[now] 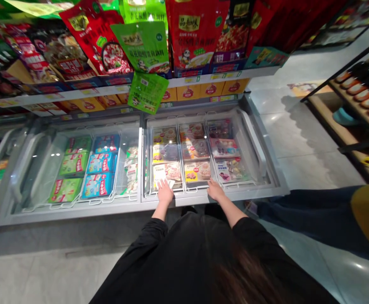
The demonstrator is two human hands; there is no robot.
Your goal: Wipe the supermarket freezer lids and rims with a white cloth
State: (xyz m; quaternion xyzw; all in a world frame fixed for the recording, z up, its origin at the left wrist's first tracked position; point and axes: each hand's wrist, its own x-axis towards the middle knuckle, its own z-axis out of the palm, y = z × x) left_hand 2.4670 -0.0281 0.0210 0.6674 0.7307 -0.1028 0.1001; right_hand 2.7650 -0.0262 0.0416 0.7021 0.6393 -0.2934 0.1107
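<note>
My left hand (165, 193) is at the front edge of the freezer's glass top, its fingers pressed over a small white cloth or tissue (171, 183). My right hand (215, 191) rests on the same front edge further right, fingers loosely extended, with no object visible in it. Beneath the hands, the chest freezer (184, 198) holds flat boxes of frozen food in white wire baskets. A pale box (168, 171) lies under my left hand, and another box (197, 171) with a yellow corner is left of my right hand.
Sauce pouches (197, 33) line the shelf above; one green pouch (148, 93) hangs over its edge. Green boxes (65, 190) and blue boxes (98, 185) fill the left compartment. At right are a person's dark-clothed leg (307, 215) and a rack of bottles (361, 84).
</note>
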